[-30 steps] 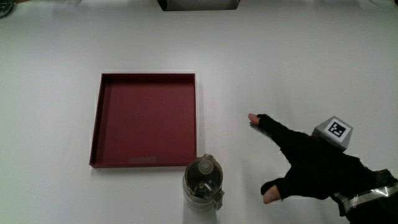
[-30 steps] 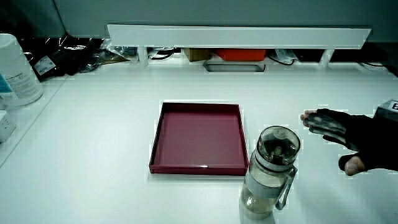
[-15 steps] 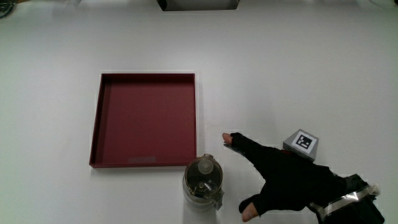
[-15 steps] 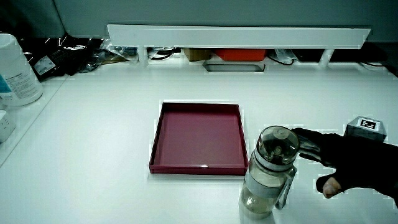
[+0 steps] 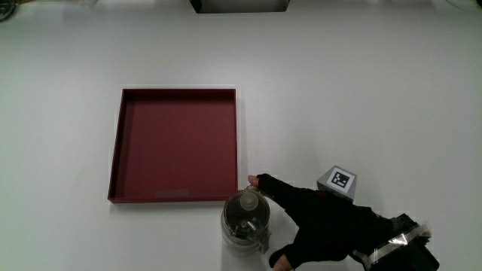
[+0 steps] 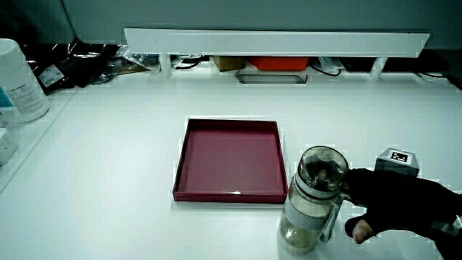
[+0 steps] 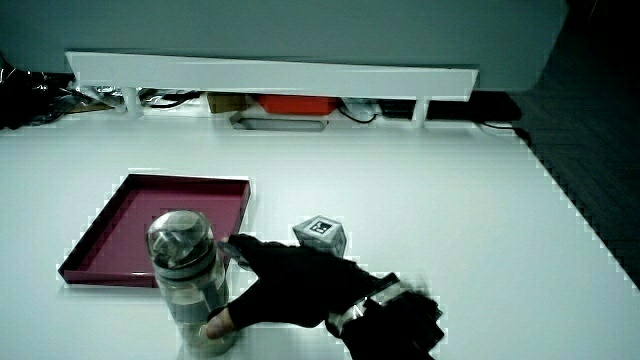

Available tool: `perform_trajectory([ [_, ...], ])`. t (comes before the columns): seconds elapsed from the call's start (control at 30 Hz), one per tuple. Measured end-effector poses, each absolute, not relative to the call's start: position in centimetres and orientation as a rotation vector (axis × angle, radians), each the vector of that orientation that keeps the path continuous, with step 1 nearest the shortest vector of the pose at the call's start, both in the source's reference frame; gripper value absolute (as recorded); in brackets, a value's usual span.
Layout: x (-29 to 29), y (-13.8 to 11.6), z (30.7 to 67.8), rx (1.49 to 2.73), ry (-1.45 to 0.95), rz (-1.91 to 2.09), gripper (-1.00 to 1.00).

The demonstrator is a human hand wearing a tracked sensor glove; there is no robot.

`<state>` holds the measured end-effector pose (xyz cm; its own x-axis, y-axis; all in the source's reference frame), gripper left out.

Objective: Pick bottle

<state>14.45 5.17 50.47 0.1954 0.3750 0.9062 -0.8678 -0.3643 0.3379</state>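
A clear bottle [image 5: 245, 218] with a see-through lid stands upright on the white table, just nearer to the person than a corner of the dark red tray [image 5: 117, 150]. The hand [image 5: 275, 222] is beside the bottle with its fingers spread. The forefinger reaches past the lid and the thumb sits low by the base, while the palm stays off the bottle. Both side views show the bottle [image 6: 314, 198] [image 7: 185, 275] and the hand [image 6: 350, 202] [image 7: 228, 287] spread around it. The patterned cube [image 5: 337, 181] rides on the back of the hand.
The tray [image 6: 227, 195] [image 7: 100, 275] has nothing in it. A low white partition [image 6: 274, 40] with cables and an orange item under it runs along the table's edge. A large white container [image 6: 18, 79] stands at another edge. A dark box [image 5: 239, 6] sits by the partition.
The hand has slid across the table toward the bottle, from well apart to right beside it with fingers spread around it. The bottle and tray have not moved.
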Motion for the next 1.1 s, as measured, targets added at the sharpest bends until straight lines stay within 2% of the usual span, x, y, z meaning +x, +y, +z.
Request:
perform_trajectory([
  [0.53, 13.5, 5.7, 51.4, 1.359, -0.518, 1.481, 0.0],
  [1.1, 13.2, 6.3, 51.9, 1.435, -0.495, 1.606, 0.55],
])
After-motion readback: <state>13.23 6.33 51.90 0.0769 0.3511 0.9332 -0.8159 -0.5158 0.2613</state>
